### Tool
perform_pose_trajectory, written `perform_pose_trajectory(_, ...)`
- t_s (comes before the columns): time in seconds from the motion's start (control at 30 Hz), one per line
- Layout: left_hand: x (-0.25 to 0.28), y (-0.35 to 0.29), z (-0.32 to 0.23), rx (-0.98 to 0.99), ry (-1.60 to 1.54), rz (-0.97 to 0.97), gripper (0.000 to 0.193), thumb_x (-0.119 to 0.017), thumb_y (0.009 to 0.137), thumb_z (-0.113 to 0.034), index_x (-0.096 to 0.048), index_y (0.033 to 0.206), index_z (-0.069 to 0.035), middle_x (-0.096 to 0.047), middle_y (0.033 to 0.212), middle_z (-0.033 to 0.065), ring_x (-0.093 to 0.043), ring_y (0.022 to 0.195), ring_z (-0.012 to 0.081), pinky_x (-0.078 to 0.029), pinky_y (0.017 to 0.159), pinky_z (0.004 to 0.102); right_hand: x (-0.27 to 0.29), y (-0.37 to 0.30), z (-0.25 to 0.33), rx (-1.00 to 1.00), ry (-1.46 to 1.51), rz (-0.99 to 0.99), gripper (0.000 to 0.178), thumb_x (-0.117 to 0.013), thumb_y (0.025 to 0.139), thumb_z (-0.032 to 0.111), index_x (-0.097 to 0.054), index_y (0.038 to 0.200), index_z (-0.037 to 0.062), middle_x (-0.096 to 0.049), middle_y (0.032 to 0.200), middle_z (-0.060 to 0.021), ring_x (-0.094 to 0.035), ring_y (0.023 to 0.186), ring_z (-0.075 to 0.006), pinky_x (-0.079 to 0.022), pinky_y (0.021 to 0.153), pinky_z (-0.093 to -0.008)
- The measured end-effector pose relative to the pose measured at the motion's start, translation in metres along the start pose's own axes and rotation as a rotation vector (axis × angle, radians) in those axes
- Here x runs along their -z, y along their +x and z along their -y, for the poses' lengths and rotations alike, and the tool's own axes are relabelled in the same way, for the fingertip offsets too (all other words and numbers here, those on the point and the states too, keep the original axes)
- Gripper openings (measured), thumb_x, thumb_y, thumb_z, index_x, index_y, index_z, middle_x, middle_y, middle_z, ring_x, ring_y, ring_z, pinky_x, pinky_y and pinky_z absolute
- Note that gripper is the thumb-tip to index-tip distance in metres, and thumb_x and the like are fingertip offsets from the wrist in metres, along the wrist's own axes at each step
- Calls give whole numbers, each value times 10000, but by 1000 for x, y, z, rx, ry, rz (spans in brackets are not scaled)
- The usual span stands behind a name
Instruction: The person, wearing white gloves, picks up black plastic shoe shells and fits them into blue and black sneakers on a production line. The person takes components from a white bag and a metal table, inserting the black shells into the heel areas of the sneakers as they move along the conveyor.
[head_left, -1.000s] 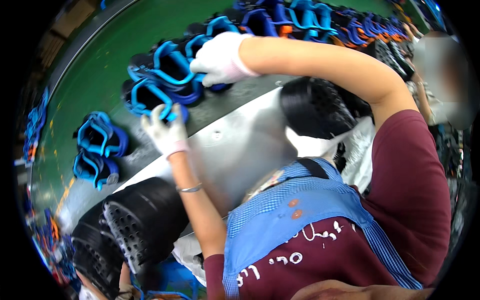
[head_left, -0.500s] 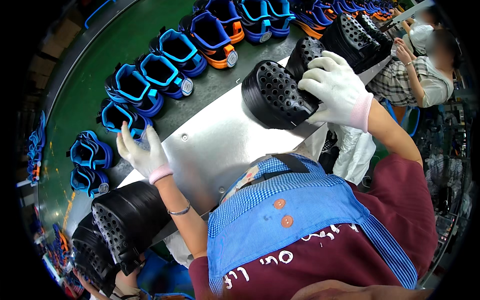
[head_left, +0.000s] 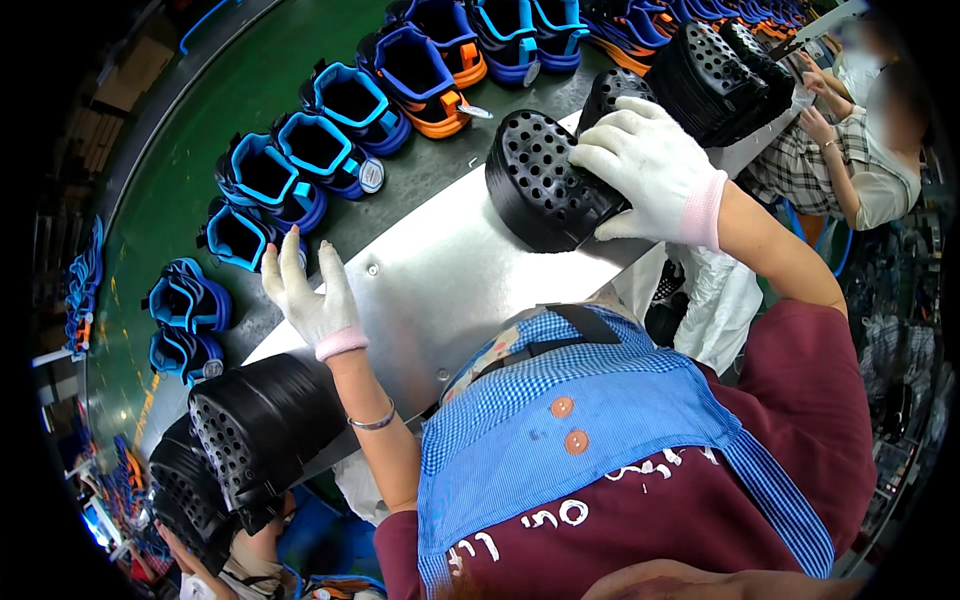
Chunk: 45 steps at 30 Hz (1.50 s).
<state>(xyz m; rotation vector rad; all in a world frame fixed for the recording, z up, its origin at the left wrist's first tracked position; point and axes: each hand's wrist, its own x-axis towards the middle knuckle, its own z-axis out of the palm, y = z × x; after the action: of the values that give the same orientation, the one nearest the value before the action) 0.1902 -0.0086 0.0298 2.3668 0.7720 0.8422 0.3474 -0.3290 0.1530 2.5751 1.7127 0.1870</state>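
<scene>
Along the edge of a broad green work surface (head_left: 150, 225), a long, smooth silver metal plate (head_left: 430, 265) ran slantwise from lower left to upper right, carrying rounded black blocks with ribbed sides and perforated faces. One of these, a black ribbed block (head_left: 535, 185), stood on the plate's upper-right stretch, its hole-studded face turned upward and the long axis of that face sloping from upper left to lower right. At its right end lay the white-gloved right hand (head_left: 655, 172), fingers curled over the block and thumb set apart from them lower down; whether they gripped firmly or merely rested could not be told. Toward the plate's lower-left end, the white-gloved left hand (head_left: 315, 295) was raised, its fingers spread and holding nothing, just beside a black shoe with light-blue lining (head_left: 238, 235), whose heel faced the wearer and whose long axis pointed toward the upper left. As far as could be judged, much was already in order: shoes stood upright in a row along the work surface. What appeared undone lay at the hands: the block sat on the plate, not visibly raised, and the nearest shoe was in neither hand.
</scene>
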Motion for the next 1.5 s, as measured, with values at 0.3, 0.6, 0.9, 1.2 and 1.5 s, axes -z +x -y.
perform_pose_trajectory(0.3, 7, 0, -10, 139, -395, 31, 380, -625, 940, -161, -593, 1296, -32, -497, 1353, 186, -544, 1208, 248, -471, 974, 331, 41, 8, -2, 12, 102, 12, 575, -824, 571, 348, -606, 1017, 58, -625, 1030, -108, -582, 1027, -316, -435, 961, -423)
perform_pose_trajectory(0.6, 26, 3, -61, 608, -1862, 592, 490, -494, 1006, -307, -404, 1423, -67, -564, 1286, 143, -582, 1144, 242, -503, 953, 392, 44, 104, 72, 194, 698, 129, 643, -788, 708, 228, -531, 1253, 1, -569, 1238, -183, -599, 1099, -346, -518, 893, -397)
perform_pose_trajectory(0.9, 33, 23, 6, 563, -1677, -247, 354, -578, 977, -339, -560, 1205, -69, -620, 1029, 60, -608, 928, 151, -523, 827, 304, -8, 199, 147, 70, 754, 275, 445, -735, 789, 285, -596, 1095, -6, -658, 906, -205, -678, 842, -329, -533, 726, -393)
perform_pose_trajectory(1.2, 7, 37, 83, 257, -411, -548, 409, -429, 1023, -273, -601, 1218, 43, -581, 1229, 223, -559, 1134, 343, -422, 1000, 417, -16, 289, 148, 236, 385, 289, 428, -667, 829, 389, -616, 809, -35, -608, 649, -210, -640, 643, -363, -514, 615, -429)
perform_pose_trajectory(1.5, -21, 26, 88, 242, -328, -452, 334, -511, 952, -135, -568, 1249, 9, -461, 1386, 239, -450, 1290, 386, -350, 1081, 458, -9, 396, 181, 205, 19, 525, 437, -567, 770, 371, -716, 836, -35, -684, 816, -245, -683, 784, -375, -549, 731, -427)
